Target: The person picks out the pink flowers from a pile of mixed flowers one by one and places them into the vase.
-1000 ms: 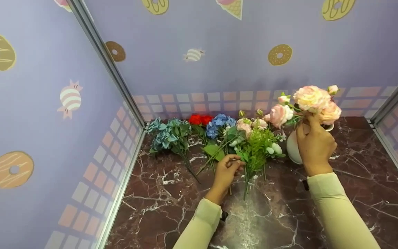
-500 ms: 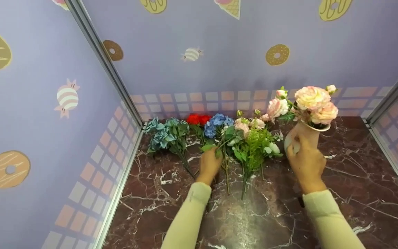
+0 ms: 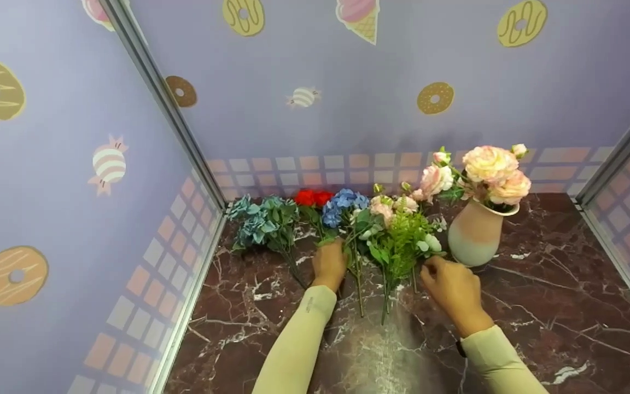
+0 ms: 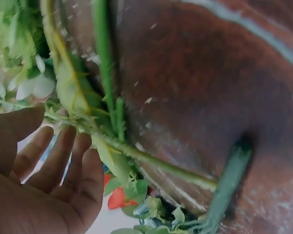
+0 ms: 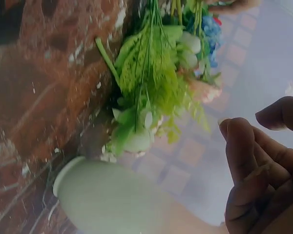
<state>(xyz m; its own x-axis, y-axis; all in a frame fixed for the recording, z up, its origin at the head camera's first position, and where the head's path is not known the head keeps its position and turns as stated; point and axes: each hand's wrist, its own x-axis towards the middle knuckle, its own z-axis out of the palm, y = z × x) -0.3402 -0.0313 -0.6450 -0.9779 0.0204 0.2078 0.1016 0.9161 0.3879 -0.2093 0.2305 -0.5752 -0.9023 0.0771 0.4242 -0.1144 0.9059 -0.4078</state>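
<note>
In the head view my left hand reaches down among the stems of the lying flowers. The left wrist view shows its thumb and fingertips pinching a thin green flower stem. My right hand hovers beside the green fern sprig, fingers loosely bent. Nothing lies between its thumb and fingers in the right wrist view. Behind it, a peach and pale green vase stands upright with pink peonies in it. Blue hydrangeas and red flowers lie beyond my left hand.
Teal flowers lie at the left, near the side wall. Pale pink flowers and a white flower lie close to the vase. A patterned wall closes off the back of the dark marbled table.
My right hand has let go of the pink peonies, now standing in the vase, and moved down and left past it. My left hand has shifted left onto the stems.
</note>
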